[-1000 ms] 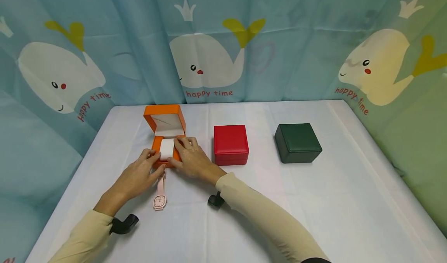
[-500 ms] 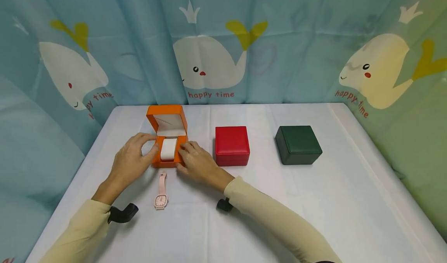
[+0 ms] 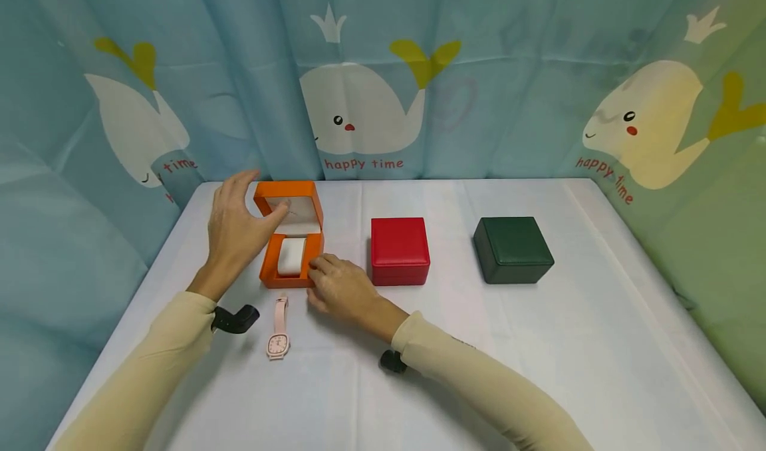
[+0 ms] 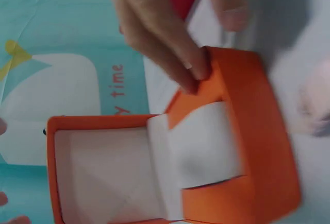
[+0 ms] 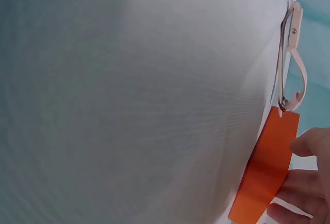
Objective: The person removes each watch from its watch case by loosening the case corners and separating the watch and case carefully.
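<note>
An orange watch box [image 3: 271, 265] stands with its lid [image 3: 287, 188] up on the left of the table. A white cushion [image 3: 291, 257] sits in its base. My left hand [image 3: 235, 235] is raised beside the lid, thumb spread from the fingers, holding nothing; the thumb overlaps the lid's white lining in the head view. My right hand [image 3: 346, 288] touches the base's right rim with its fingertips [image 4: 196, 72], the thumb apart near the front corner. A pink wristwatch [image 3: 278, 344] lies in front of the box, its strap end towards it.
A closed red box [image 3: 399, 248] stands just right of my right hand, and a closed green box [image 3: 514, 245] farther right. The white-covered table [image 3: 443, 384] ends at a curtain [image 3: 491, 118] with whale prints behind and along both sides.
My left hand has left the box's base and risen to beside the lid. My right fingers have drawn back from the cushion to the right rim. The watch stays put.
</note>
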A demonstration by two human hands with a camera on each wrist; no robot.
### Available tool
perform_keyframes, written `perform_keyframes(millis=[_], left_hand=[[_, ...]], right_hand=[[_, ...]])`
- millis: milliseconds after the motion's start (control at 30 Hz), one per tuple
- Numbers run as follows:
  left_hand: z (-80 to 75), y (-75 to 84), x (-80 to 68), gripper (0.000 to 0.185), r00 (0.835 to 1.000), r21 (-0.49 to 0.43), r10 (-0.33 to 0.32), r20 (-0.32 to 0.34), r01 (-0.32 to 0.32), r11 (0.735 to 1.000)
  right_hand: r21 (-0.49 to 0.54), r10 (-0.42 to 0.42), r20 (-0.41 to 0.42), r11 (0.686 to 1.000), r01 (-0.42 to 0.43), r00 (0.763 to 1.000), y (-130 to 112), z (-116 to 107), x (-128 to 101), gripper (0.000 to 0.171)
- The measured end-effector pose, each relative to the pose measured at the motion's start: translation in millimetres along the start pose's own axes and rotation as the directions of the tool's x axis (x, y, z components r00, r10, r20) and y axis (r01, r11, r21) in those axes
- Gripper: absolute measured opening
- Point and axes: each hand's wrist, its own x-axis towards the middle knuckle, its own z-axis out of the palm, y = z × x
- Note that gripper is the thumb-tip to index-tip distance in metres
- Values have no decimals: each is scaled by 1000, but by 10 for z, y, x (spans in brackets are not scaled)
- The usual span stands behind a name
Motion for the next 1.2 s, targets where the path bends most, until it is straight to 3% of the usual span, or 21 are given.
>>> perform_keyframes(millis=[133, 267, 400, 567, 700, 800, 967, 1067, 1200], left_hand=[[56, 56, 129, 82, 995, -5, -89, 53, 89, 996], [99, 104, 222, 94, 974, 13, -194, 114, 193, 981], [132, 131, 300, 106, 956, 31, -269, 120, 267, 963], [196, 121, 406, 116, 943, 45, -301, 141, 298, 954], [255, 98, 492, 117, 929, 79, -304, 210, 294, 953], [290, 96, 540, 114, 902, 113, -317, 292, 296, 948], [292, 114, 606, 104, 844, 175, -340, 415, 292, 940], [272, 130, 639, 103, 815, 200, -351, 462, 290, 936], [241, 146, 659, 103, 787, 226, -369, 494, 294, 929]], right_hand=[[-23, -27, -15, 999, 26, 1000, -9, 12, -4, 32], [-11, -32, -40, 999, 31, 999, -4, 18, 3, 27], [-40, -43, -54, 998, 41, 998, 6, 12, 23, 21], [-36, -30, -14, 999, 30, 999, 25, -2, 54, 16], [-10, -8, 11, 1000, 8, 1000, 27, -5, 73, 15], [-19, -3, 19, 1000, 3, 1000, 16, -3, 81, 15], [-13, 8, 24, 1000, -8, 1000, 1, -1, 97, 14], [-7, 19, 16, 1000, -19, 1000, 5, 3, 110, 14], [3, 32, 16, 999, -32, 999, 10, 8, 122, 13]])
